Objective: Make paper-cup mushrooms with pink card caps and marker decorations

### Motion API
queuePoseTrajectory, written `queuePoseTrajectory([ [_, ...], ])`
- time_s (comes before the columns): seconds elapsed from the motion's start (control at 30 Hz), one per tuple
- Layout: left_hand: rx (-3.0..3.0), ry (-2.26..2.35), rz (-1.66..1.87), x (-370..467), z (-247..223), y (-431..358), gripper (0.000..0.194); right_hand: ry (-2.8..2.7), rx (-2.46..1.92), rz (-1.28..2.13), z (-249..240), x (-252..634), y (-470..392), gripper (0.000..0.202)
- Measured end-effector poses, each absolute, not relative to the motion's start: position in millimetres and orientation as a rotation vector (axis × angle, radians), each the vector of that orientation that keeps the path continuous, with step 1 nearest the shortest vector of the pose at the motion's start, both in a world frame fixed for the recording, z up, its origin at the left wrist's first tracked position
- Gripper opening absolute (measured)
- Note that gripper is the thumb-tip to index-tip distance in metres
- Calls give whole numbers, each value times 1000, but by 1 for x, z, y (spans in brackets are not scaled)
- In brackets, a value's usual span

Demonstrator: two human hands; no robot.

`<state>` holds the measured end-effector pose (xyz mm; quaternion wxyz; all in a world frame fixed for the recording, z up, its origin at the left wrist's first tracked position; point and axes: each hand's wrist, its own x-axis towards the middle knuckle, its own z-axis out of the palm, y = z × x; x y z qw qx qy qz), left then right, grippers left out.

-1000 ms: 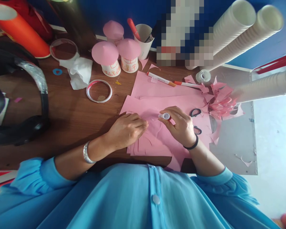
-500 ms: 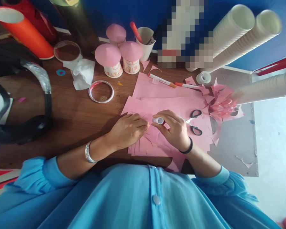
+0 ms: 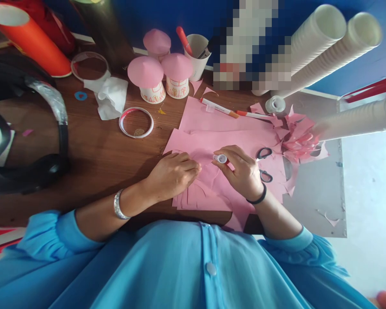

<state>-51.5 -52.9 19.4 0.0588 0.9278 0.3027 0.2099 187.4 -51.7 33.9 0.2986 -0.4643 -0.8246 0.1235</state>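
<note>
My left hand [image 3: 175,174] rests on the pink paper [image 3: 202,195] with its fingers pressed together at the edge of a cut pink paper piece [image 3: 209,169]. In my right hand [image 3: 241,171] is a small white glue stick [image 3: 221,159], held between thumb and fingers with its round end facing up. The right hand is just right of the left, over the paper. Black-handled scissors [image 3: 265,176] lie behind my right hand, which hides their blades. The cut piece's far side is partly covered by my left fingers.
Several cups with pink cone roofs [image 3: 145,73] stand at the back, beside a pen cup [image 3: 197,53]. Markers [image 3: 220,107] lie on the paper. Pink scraps [image 3: 299,133] and stacked paper cups [image 3: 357,118] are at right, tape rings [image 3: 136,123] and a black headset [image 3: 64,133] at left.
My right hand has moved a little to the right with the glue stick, away from my left fingers, covering the scissors' blades. My left hand has stayed in place.
</note>
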Motion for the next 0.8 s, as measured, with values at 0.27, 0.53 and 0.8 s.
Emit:
queuePoseTrajectory([
  [0.27,2775,921,507,-53,18,-52,22,-2069,-1297,229,48,194,-53,11],
  [0.53,2838,908,527,-52,21,-53,21,-2202,-1149,432,34,173,-62,11],
  [0.8,2795,912,593,-52,19,-53,19,-2211,-1249,363,37,188,-55,12],
])
